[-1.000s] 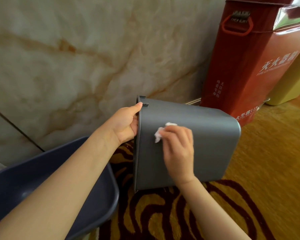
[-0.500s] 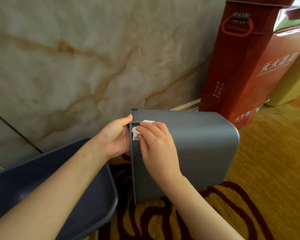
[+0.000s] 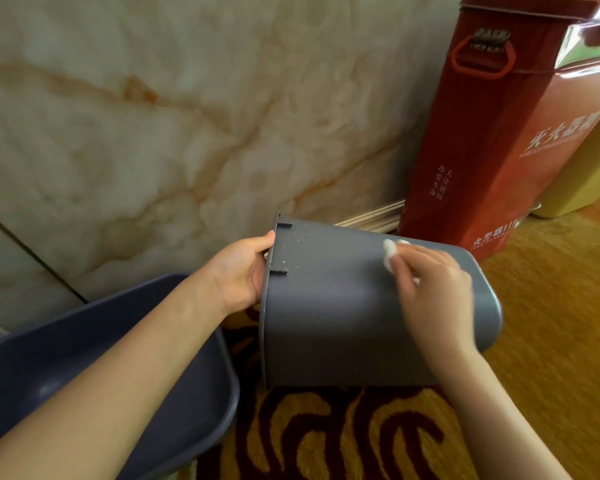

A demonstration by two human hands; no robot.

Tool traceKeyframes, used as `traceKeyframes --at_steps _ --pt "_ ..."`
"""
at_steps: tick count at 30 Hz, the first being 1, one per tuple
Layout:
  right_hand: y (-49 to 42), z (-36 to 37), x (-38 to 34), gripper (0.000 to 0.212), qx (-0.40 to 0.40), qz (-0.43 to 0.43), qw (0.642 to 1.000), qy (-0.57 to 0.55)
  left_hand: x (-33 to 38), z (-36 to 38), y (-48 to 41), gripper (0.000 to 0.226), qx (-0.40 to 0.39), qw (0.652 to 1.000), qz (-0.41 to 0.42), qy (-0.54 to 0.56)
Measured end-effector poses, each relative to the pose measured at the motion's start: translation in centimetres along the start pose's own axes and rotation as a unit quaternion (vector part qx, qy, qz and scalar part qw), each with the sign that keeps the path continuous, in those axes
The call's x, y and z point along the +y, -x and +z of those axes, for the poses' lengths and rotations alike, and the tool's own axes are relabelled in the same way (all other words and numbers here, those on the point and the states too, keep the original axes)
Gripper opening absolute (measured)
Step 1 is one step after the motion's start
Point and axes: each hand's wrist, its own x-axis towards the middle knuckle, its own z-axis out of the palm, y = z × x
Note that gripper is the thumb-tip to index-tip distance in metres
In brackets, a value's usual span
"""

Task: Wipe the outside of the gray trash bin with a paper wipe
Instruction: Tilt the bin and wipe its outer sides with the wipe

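The gray trash bin (image 3: 329, 306) lies on its side in mid-frame, its open rim pointing left and its base to the right. My left hand (image 3: 241, 271) grips the rim, fingers curled inside the opening. My right hand (image 3: 433, 289) presses a small crumpled white paper wipe (image 3: 390, 252) against the bin's upper side near the base end. Pale specks dot the bin's wall close to the rim.
A dark blue plastic tub (image 3: 174, 375) sits at lower left under my left forearm. A tall red fire-extinguisher box (image 3: 499, 133) stands against the marble wall (image 3: 153, 116) at right, with a yellow container (image 3: 586, 181) beyond it. Patterned yellow and maroon carpet (image 3: 343, 431) covers the floor.
My right hand slid the wipe from the rim end along the bin's side to the base end. The bin tilted slightly, and specks near the rim now show.
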Motion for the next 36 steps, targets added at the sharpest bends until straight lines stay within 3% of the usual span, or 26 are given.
traceKeyframes --at_steps 3,6,9,17,23,27,36 --pt "0.3 2.2 -5.0 0.015 -0.056 -0.102 0.988 -0.103 0.2 -0.3 0.3 0.039 -0.01 1.0 -0.008 0.009" --pt "1.4 4.8 -7.6 0.017 -0.135 -0.176 0.971 -0.089 0.4 -0.3 0.7 0.04 -0.008 0.999 -0.022 0.042" --pt "2.4 5.4 -7.1 0.022 -0.154 -0.19 0.967 -0.074 0.5 -0.2 1.1 0.04 0.005 0.999 -0.033 0.027" --pt "1.4 2.1 -2.1 0.017 -0.082 -0.111 0.99 0.006 0.7 0.6 0.9 0.034 0.051 0.998 -0.021 -0.013" --pt "5.7 5.2 -6.2 0.016 -0.046 -0.183 0.979 -0.078 0.8 0.8 1.0 0.035 0.059 0.998 -0.022 -0.003" --pt "7.4 7.0 -6.8 0.013 0.012 -0.132 0.989 -0.069 0.7 0.5 1.0 0.036 0.052 0.998 -0.023 -0.005" --pt "8.1 8.9 -5.4 0.009 0.053 -0.196 0.979 -0.024 0.5 0.9 0.5 0.034 0.089 0.996 -0.01 -0.018"
